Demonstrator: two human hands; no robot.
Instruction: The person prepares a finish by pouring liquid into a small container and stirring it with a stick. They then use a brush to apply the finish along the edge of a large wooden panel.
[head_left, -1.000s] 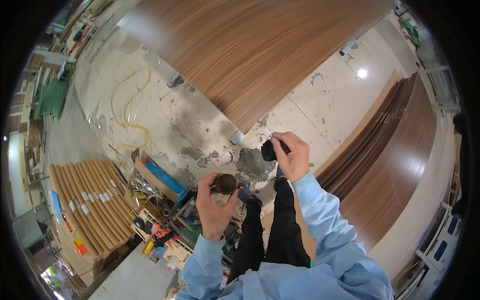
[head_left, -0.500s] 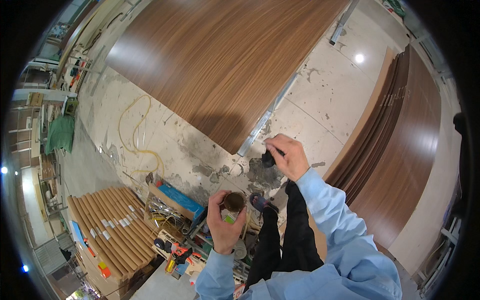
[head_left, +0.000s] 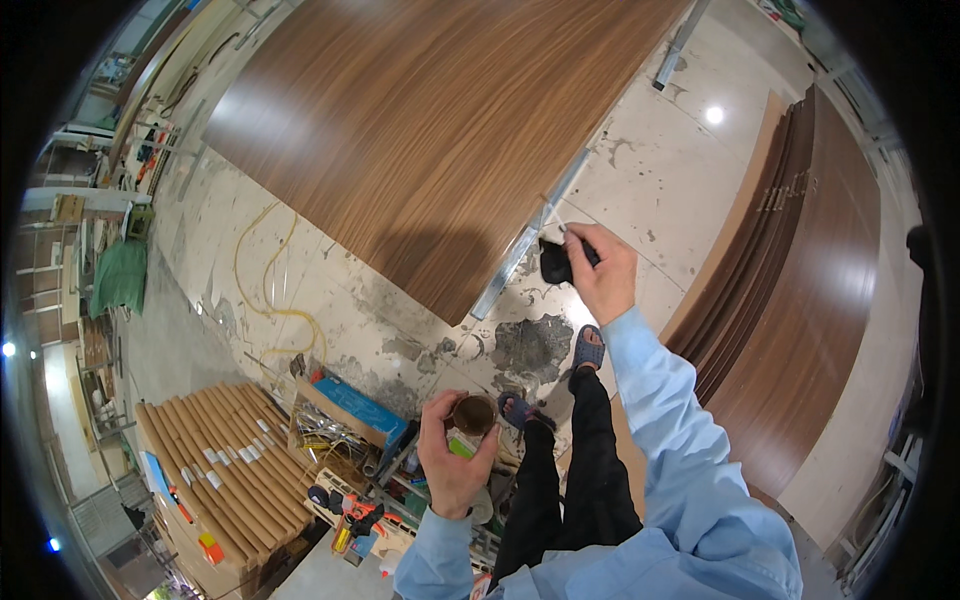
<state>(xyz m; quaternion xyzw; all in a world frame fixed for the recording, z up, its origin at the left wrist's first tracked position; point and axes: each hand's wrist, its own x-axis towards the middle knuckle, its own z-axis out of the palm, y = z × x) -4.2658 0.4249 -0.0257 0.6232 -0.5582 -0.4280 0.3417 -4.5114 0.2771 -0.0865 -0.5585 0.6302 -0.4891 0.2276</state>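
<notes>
Two half-curled hands [head_left: 452, 474] [head_left: 608, 272]: cup [head_left: 475, 415] in left, black wad [head_left: 556, 263] in right

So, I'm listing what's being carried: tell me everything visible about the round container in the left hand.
The small round container is open-topped, with a thin rim around a brownish interior; whether that brown is bare wall or contents can't be told. Its material is unclear. Its mouth faces up toward the camera. The left hand holds it off the floor, between thumb and fingers.
</notes>
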